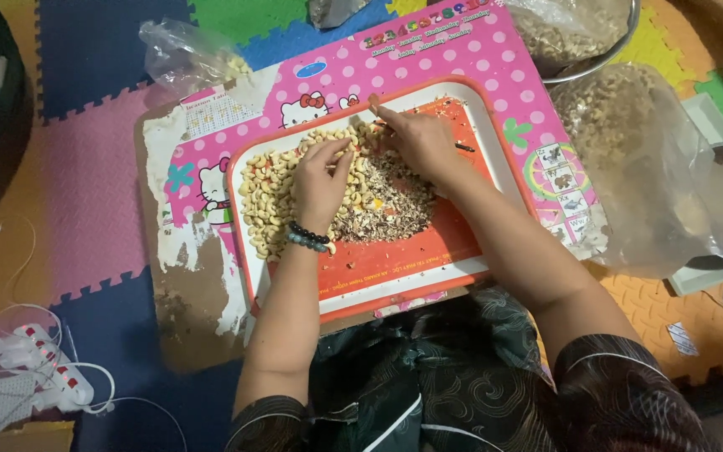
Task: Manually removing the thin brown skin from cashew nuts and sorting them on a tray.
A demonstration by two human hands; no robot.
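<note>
An orange tray [395, 259] with a white rim lies on a pink dotted board [479, 50] over my lap. Pale peeled cashew nuts [263, 201] are heaped on the tray's left side, and a darker pile of husks and bits [391, 209] sits in the middle. My left hand [321, 180], with a dark bead bracelet on the wrist, rests palm down on the nuts, fingers curled. My right hand [416, 138] presses on the nuts at the tray's far side, with a small thin tool poking out past its thumb.
A clear plastic bag of unpeeled nuts [629, 159] lies to the right. A metal bowl [583, 38] holds more at the top right. Another plastic bag [186, 54] lies top left. A white power strip with cables [43, 372] sits on the foam floor mats at lower left.
</note>
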